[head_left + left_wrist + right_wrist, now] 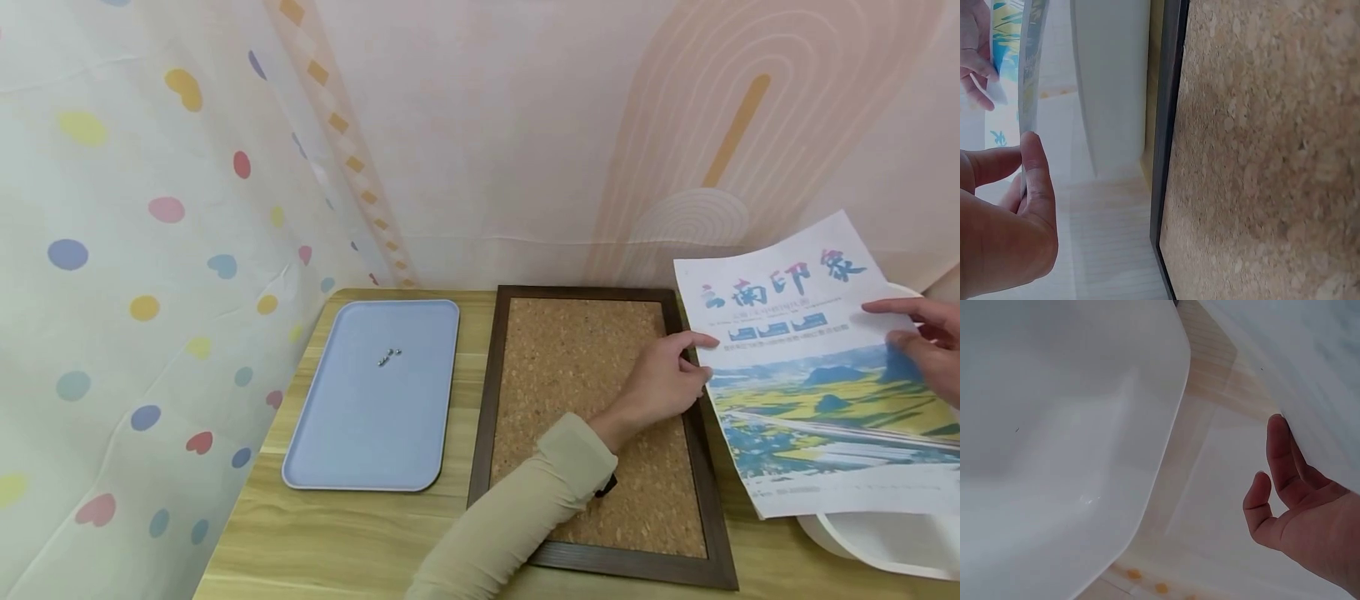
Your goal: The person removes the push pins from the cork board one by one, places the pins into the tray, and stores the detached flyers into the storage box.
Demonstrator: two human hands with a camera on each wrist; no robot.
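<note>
Left hand [663,383] pinching left edge of glossy printed landscape poster [817,375] between thumb and fingers. Right hand [926,342] gripping its right edge, fingers lying on top. Poster lifted above white tray [885,542], just beside dark-framed cork board [577,375].

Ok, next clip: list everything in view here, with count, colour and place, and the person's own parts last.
poster: one, white sheet with coloured characters and a landscape print, held above the table's right side
cork board: one, tan cork in a dark brown frame, flat at the table's middle
tray: one, pale blue, left of the cork board
pins: a few, small and silvery, on the tray's far half; exact count too small to tell
white container: one, under the poster at the right edge
table: one, light wood
patterned sheets: dotted on the left, peach arches behind
left hand: pinches the poster's left edge; beige sleeve
right hand: holds the poster's right edge
</note>
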